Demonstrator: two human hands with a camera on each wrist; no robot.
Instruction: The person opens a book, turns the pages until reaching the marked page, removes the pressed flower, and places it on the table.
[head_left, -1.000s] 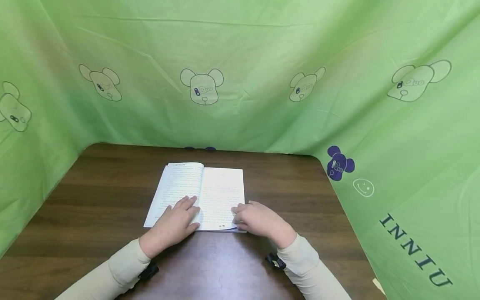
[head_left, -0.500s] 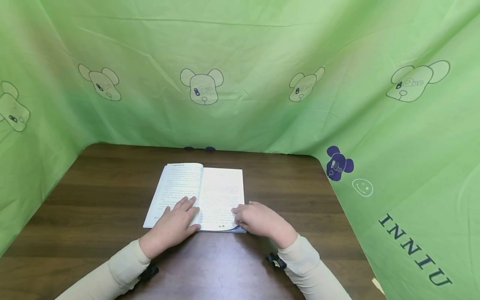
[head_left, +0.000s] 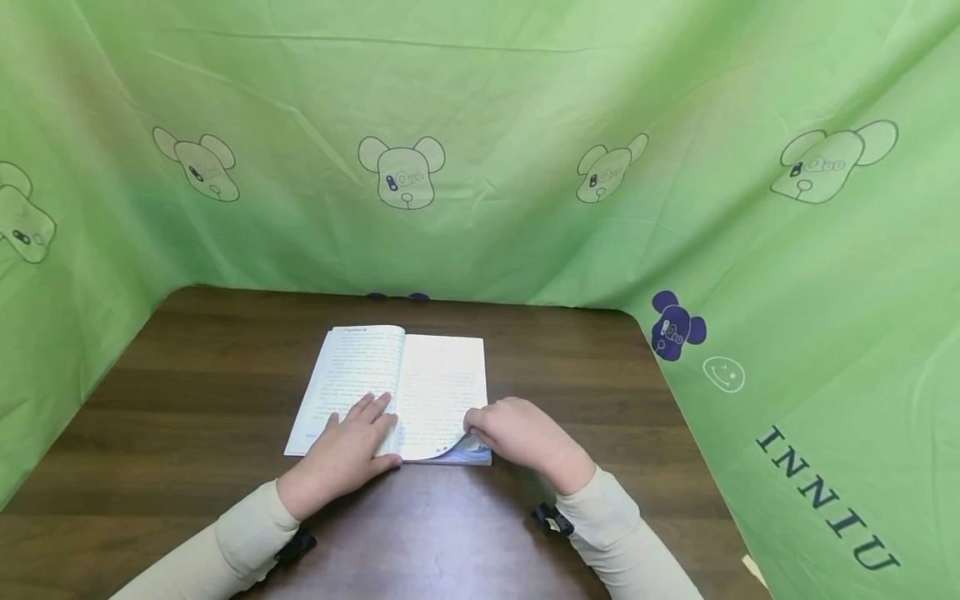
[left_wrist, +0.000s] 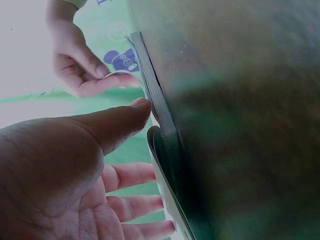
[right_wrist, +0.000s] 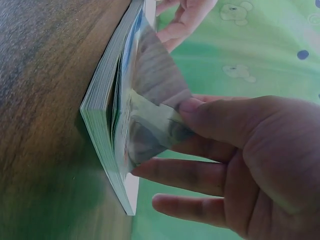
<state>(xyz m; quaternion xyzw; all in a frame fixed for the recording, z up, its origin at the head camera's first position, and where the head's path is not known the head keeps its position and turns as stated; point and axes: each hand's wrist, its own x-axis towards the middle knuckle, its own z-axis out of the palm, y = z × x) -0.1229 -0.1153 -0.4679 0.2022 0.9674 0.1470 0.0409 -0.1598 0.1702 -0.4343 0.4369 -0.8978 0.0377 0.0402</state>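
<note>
In the middle of the brown wooden table (head_left: 187, 392) lies an open book (head_left: 442, 375) with white pages full of small print. It lies flat, near the person's side of the table.

The left hand (head_left: 348, 446) rests flat on the left page, close to the fold in the middle. Its fingers are straight and spread out, and they press the page down. It holds nothing. In the left wrist view the thumb (left_wrist: 117, 122) touches the edge of the pages.

The right hand (head_left: 517, 433) is at the near right corner of the book. Its thumb (right_wrist: 210, 117) and fingers pinch the corner of the top right page (right_wrist: 150, 105) and lift it up. The page bends in a curve, and the blue edge of the pages below shows under it. The other right pages lie in a thick stack.

Both arms wear cream sleeves (head_left: 232, 542). A small black clip (head_left: 551, 518) sits by the right wrist.

A green cloth (head_left: 525, 125) with drawn bear heads hangs all around the table. One purple bear (head_left: 675, 325) and the letters "INNIU" show on the right side.
</note>
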